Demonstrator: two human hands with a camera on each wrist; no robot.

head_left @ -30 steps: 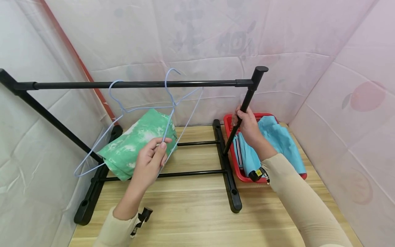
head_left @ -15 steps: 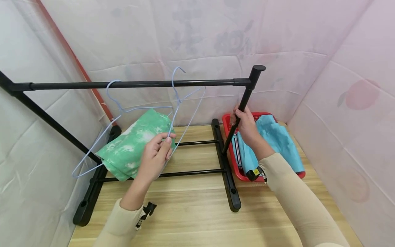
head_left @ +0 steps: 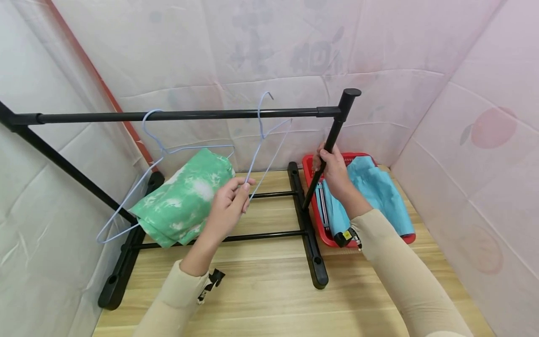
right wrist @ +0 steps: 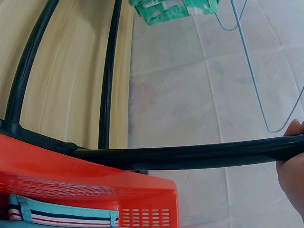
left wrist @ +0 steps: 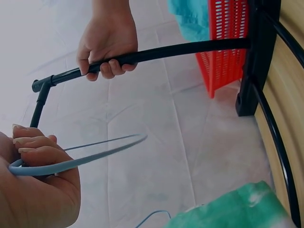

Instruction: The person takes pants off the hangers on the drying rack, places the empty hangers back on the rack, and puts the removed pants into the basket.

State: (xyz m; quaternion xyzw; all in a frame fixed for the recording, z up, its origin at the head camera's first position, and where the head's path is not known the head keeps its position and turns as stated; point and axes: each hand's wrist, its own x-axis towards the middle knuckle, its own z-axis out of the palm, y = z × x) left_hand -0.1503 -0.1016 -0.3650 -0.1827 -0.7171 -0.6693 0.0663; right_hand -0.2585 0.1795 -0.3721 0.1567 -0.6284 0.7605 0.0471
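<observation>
My left hand (head_left: 229,203) pinches the near wire of a light blue hanger (head_left: 261,135), whose hook hangs over the black rail (head_left: 202,115). That hanger bears no cloth. Farther left on the same rail hangs a second blue hanger (head_left: 152,133), with a folded green and white tie-dyed cloth (head_left: 181,196) draped over its lower bar. My right hand (head_left: 334,173) grips the rack's slanted right post (head_left: 335,135), fingers wrapped round it. In the left wrist view the right hand (left wrist: 111,45) shows on that post, with the hanger wire (left wrist: 95,157) running out from the left hand.
Behind and right of the rack's right foot (head_left: 309,234) stands a red basket (head_left: 310,171) holding bright blue cloth (head_left: 381,192) and a striped piece (head_left: 323,206). The rack's left foot (head_left: 120,276) rests on the wooden table (head_left: 261,281). Pale sheet walls enclose the back and sides.
My left hand has slid the bare hanger rightward along the rail, away from the green cloth. The right hand keeps its grip on the post. The view has shifted slightly.
</observation>
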